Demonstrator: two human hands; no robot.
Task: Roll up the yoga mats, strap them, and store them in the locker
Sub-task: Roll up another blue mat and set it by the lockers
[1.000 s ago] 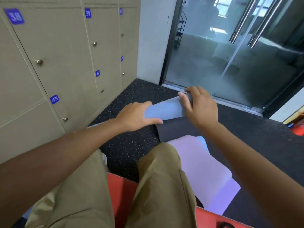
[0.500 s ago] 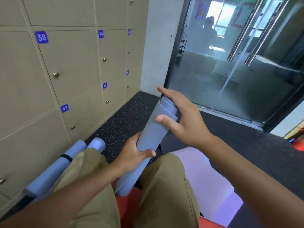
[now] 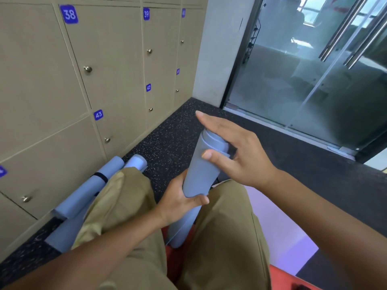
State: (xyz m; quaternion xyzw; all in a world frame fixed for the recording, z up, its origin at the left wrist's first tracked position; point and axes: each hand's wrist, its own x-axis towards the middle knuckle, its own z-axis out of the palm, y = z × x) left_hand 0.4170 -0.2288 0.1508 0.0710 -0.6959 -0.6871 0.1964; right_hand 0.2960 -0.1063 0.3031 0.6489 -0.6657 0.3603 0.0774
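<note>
Since half a second ago the view tilts up slightly; roll (image 3: 200, 170) stays upright between my knees, lower end resting on the red mat (image 3: 293, 275). Left hand (image 3: 180, 200) grips the roll mid-length, fingers curled round it. Right hand (image 3: 234, 151) lies open over the top, fingers straight, thumb on the side. I judge the step is tamping the layers flush: press down evenly, keep the left grip tight. Lockers (image 3: 109, 65) all closed. No loose strap in view; two rolls (image 3: 109, 170) beside the lockers are partly hidden by my leg.
</note>
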